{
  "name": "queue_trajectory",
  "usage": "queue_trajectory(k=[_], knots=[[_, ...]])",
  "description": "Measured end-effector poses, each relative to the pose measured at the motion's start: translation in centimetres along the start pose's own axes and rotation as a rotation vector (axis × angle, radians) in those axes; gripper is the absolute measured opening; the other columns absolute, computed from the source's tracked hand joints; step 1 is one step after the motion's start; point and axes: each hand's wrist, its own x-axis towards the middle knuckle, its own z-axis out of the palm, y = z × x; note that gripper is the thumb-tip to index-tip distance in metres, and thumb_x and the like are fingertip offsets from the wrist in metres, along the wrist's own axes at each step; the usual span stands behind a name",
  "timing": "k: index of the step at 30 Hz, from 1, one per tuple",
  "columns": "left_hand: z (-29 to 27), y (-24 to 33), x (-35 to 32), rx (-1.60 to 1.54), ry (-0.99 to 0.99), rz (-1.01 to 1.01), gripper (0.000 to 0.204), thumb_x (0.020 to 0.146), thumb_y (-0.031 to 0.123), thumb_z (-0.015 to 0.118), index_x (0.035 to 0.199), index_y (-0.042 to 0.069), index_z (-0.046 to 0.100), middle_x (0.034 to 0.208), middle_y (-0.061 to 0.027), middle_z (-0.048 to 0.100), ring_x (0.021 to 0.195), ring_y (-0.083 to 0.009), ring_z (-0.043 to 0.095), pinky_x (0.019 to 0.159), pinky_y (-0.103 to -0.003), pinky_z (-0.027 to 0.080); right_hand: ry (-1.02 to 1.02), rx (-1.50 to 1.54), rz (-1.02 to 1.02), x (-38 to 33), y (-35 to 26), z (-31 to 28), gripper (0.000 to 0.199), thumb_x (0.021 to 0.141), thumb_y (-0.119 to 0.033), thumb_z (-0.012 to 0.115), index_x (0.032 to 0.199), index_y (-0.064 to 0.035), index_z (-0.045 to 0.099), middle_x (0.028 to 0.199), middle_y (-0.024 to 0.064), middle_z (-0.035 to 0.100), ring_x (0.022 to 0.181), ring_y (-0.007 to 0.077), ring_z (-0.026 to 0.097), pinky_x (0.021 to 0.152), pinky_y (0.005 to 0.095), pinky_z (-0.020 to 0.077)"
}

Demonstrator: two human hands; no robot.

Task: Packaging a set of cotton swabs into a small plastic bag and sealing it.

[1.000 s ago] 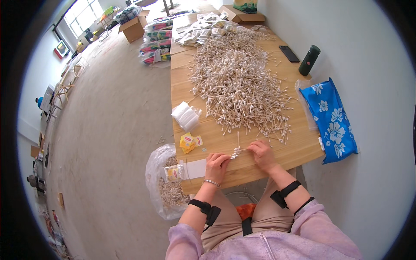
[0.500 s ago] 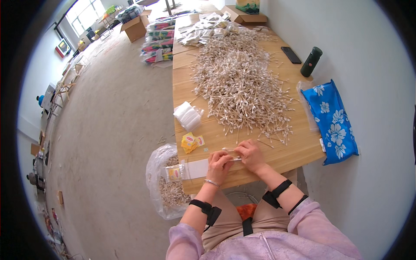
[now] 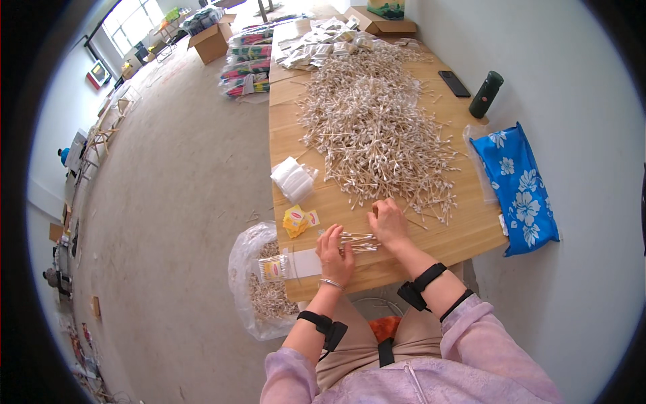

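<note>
A small row of cotton swabs (image 3: pixel 360 242) lies at the near edge of the table, their white tips pointing right. My left hand (image 3: pixel 335 257) closes around their left ends, thumb on the near side and fingers on the far side. My right hand (image 3: pixel 389 223) is apart from that row, beside the near edge of the big cotton swab pile (image 3: pixel 380 128). Its fingers are curled together, and whatever is between them is hidden. Left of my left hand, a clear packet of cotton swabs (image 3: pixel 272 268) with a yellow label lies by a white strip (image 3: pixel 304 263).
Yellow cards (image 3: pixel 295 221) and a stack of clear bags (image 3: pixel 294 180) lie at the table's left. A phone (image 3: pixel 454 83), a dark bottle (image 3: pixel 486 95) and a blue floral pouch (image 3: pixel 521 192) line the right. A plastic bag of swabs (image 3: pixel 242 269) hangs at the left edge.
My right hand has moved away from my left, up toward the pile. The row of swabs between the hands now shows more fully, with my left hand still on it.
</note>
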Motion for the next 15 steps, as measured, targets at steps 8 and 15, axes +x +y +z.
queue_trajectory(k=[8,15], knots=[[-1.0,-2.7,1.0,0.137,0.021,-0.103,0.029,0.077,0.001,0.063,0.106,0.005,0.064,0.112,-0.0121,0.058,0.108,-0.0311,0.051,0.095,-0.041,0.039,-0.102,0.125,-0.022,-0.9,1.8,-0.2,0.009,0.082,-0.01,0.059,0.082,-0.0094,0.069,0.089,0.0092,0.061,0.096,0.0286,0.058,0.08,0.0396,0.0489],[-2.4,-4.5,2.7,0.166,-0.203,-0.06,0.014,0.071,0.004,0.071,0.083,0.008,0.065,0.09,-0.0081,0.057,0.091,-0.0289,0.052,0.083,-0.039,0.045,-0.139,0.061,-0.297,-2.6,0.7,0.5,0.008,0.08,-0.01,0.06,0.081,-0.012,0.067,0.093,0.0059,0.059,0.095,0.0277,0.053,0.084,0.0394,0.0438]])
